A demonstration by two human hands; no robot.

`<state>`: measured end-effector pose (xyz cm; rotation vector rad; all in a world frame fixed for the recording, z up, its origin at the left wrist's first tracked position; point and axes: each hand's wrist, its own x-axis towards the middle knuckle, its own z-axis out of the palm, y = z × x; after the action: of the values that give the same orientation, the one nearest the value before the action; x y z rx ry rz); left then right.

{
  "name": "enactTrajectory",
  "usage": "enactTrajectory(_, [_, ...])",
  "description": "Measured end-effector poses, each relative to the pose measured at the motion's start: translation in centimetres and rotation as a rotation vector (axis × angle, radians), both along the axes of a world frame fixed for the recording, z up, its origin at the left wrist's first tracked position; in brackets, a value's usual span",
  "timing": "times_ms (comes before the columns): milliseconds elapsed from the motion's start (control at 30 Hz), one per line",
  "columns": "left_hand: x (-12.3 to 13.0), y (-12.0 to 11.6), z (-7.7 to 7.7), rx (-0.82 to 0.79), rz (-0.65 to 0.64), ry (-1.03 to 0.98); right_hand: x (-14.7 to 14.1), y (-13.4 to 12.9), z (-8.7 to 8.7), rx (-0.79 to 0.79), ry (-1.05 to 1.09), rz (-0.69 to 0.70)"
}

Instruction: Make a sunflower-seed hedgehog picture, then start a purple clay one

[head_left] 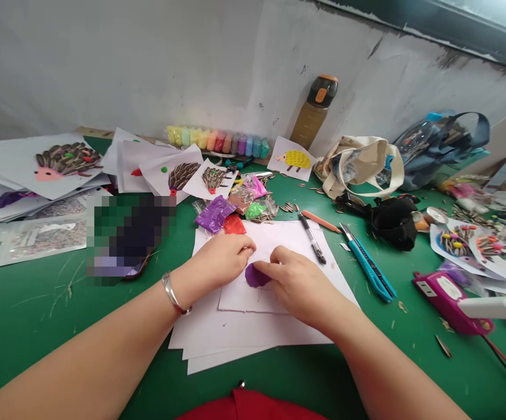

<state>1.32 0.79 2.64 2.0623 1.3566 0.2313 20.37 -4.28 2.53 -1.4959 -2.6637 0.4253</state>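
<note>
A flat purple clay piece point(257, 276) lies on a small white sheet point(239, 300), which rests on larger white papers point(209, 335). My right hand point(294, 280) presses the purple clay with an outstretched finger, its other fingers curled. Just left of it, my left hand point(224, 259) is closed near the sheet's upper edge, its fingertips pinched together; what they hold, if anything, is too small to name. Faint lines show on the sheet below the clay. Behind my left hand are a purple clay packet point(215, 214) and a red one point(234, 224).
A pen point(312, 238), an orange stick point(322, 221) and a blue cutter point(369, 262) lie right of the papers. Farther right is a magenta device point(452, 303) with a cord. Seed pictures point(67, 160), a bottle point(314, 114) and bags point(358, 166) stand or lie behind.
</note>
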Motion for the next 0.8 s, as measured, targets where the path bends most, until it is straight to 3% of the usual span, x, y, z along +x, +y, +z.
enactTrajectory(133, [-0.1,-0.1,0.0,0.005,-0.009,-0.01,0.9,0.0,0.8,-0.046,0.059,-0.065])
enactTrajectory(367, [0.1,0.1,0.2,0.026,-0.044,0.008,0.5,0.2,0.6,0.008,-0.08,-0.018])
enactTrajectory(567, [0.1,0.0,0.3,0.004,-0.029,0.012,0.9,0.0,1.0,-0.019,-0.017,-0.035])
enactTrajectory(800, [0.2,0.0,0.3,0.02,-0.034,0.018,0.3,0.3,-0.1,0.051,-0.062,0.012])
